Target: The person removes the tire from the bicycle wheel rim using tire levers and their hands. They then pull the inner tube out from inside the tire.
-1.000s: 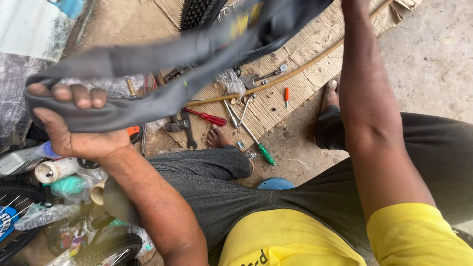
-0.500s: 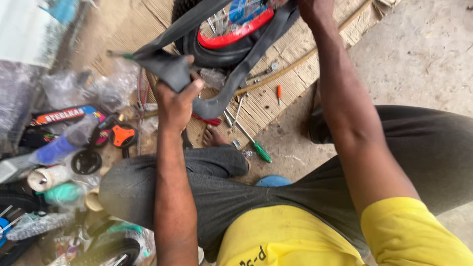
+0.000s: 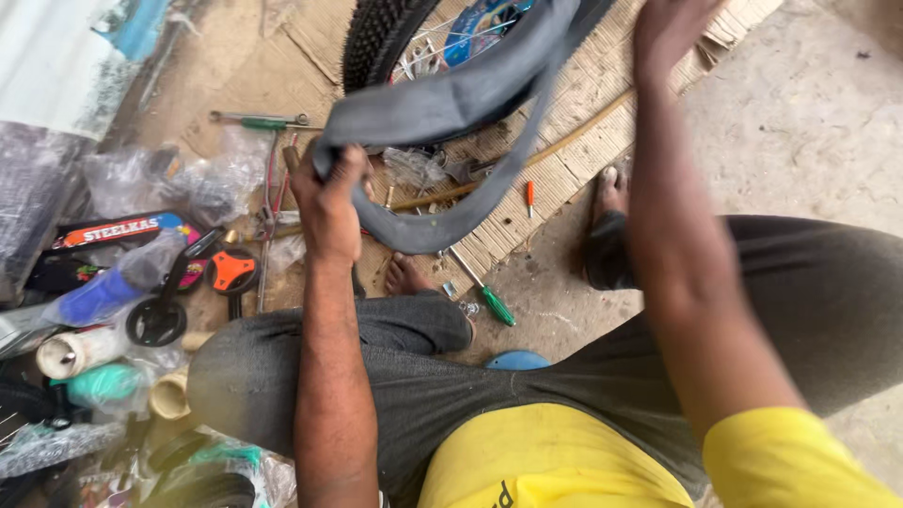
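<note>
My left hand is closed around a limp grey rubber inner tube, gripping it near one end of its loop. The tube stretches up and to the right across the view toward my right hand, which holds its far part at the top edge. Behind the tube stands a bicycle wheel with a knobby black tyre and spokes. I am squatting on sheets of cardboard, and my bare feet show below the tube.
A green-handled screwdriver lies by my left foot, a small orange-handled one farther right. Pliers and hand tools lie left of my left hand. Plastic bags, bottles and small parts crowd the left side. Bare concrete floor lies right.
My left hand has pulled the tube down and toward the middle from the far left. My right hand stays high at the top. The view has tilted up to show the wheel.
</note>
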